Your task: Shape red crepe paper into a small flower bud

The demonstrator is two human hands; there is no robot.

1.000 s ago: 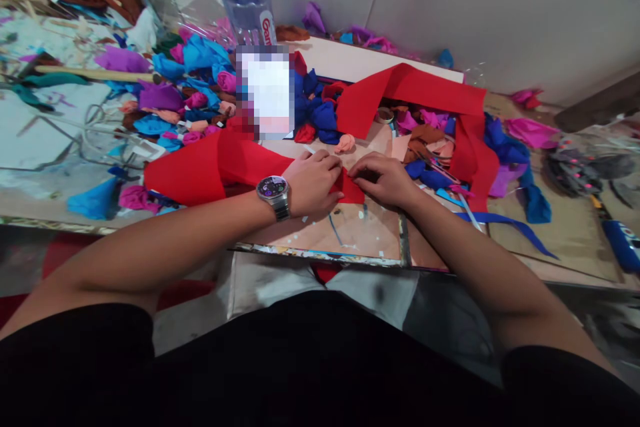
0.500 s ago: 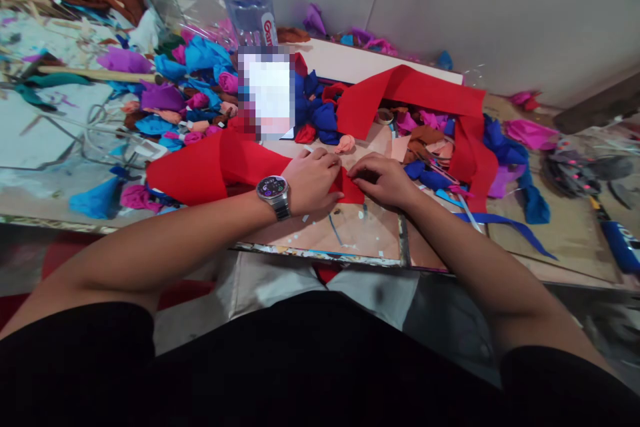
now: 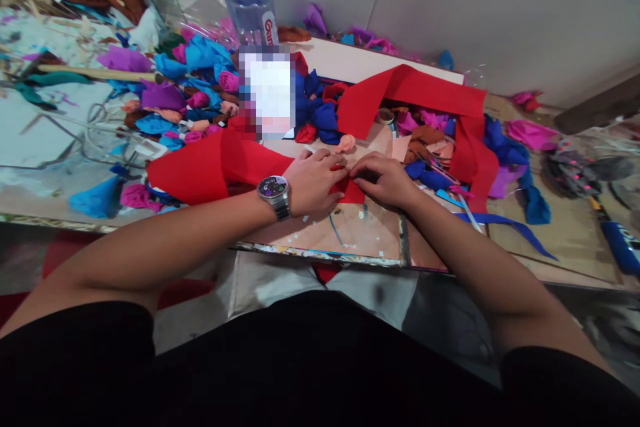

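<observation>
A long red strip [image 3: 193, 167] runs across the board from the left, its end lying under my hands. My left hand [image 3: 314, 181], below a wrist watch [image 3: 273, 188], rests on the strip with its fingers spread. My right hand [image 3: 383, 179] bends its fingers together at the strip's right end, pinching the red material. Just beyond my fingers sits a small peach rolled piece [image 3: 345, 144]. A second red strip [image 3: 420, 83] curves across the back and down the right side.
A capped bottle [image 3: 250, 10] stands behind a blurred bright screen [image 3: 270, 93]. Many coloured crumpled pieces [image 3: 163, 97] pile up at left. Green-handled pliers [image 3: 55, 80] lie further left. A blue strip [image 3: 515, 223] and a tape roll [image 3: 385, 116] are on the right.
The red material between my hands has shifted and shows a small raised fold near my left fingertips. My right fingers have moved very slightly to the right.
</observation>
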